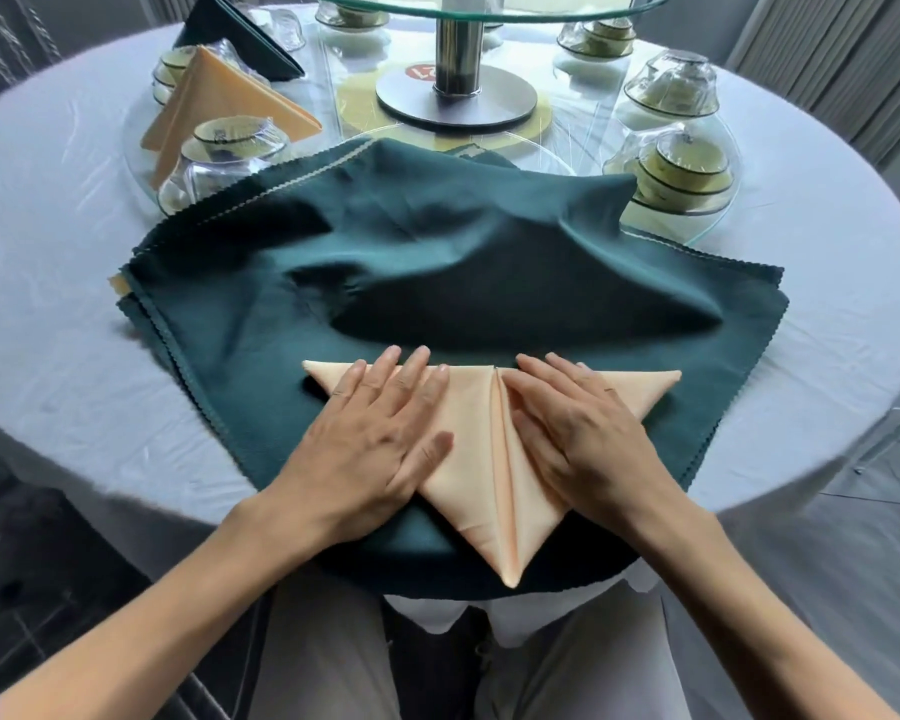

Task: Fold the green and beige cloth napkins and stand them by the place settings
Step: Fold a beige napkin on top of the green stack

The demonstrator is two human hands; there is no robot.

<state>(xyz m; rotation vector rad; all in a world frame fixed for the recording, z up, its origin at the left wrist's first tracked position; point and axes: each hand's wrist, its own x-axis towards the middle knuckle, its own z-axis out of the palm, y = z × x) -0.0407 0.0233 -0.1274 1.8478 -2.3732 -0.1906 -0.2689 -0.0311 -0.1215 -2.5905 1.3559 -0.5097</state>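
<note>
A beige napkin (489, 459), folded into a downward-pointing triangle with a centre seam, lies on a stack of spread green napkins (437, 262) at the table's near edge. My left hand (370, 439) presses flat on its left half, fingers apart. On the right half my right hand (578, 433) lies flat in the same way. A folded beige napkin (219, 96) stands at the far left behind a wrapped bowl setting (230, 148). Behind it stands a folded green napkin (235, 33).
A round table in a white cloth (48, 200) carries a glass ring with wrapped bowl settings, such as one at the right (681, 168) and another further back (671, 85). A metal pedestal (455, 70) holds a glass turntable in the middle.
</note>
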